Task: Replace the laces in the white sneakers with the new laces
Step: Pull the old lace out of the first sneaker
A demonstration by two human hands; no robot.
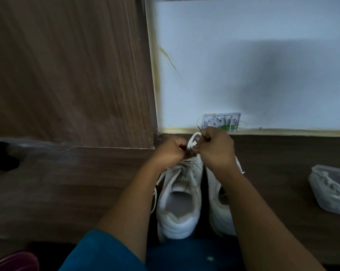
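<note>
The job looks to be at an early or middle stage. Both hands work close together over the toe end of the left sneaker (pixel 181 194). The left hand (pixel 171 149) and right hand (pixel 214 149) each have curled fingers pinching a white lace (pixel 193 139), which arcs up in a loop between them. A slack length of lace trails down the sneaker's outer side, so this shoe is not yet finished. Whether this lace is the old or the new one I cannot tell.

The right sneaker (pixel 218 202) is mostly hidden by the forearm, so its lacing is unclear. Both shoes are white, slightly greyed, and stand side by side, toes toward the table's (pixel 87 192) far edge by the wall. A clear packet (pixel 331 188) of white laces lies near the right edge.
</note>
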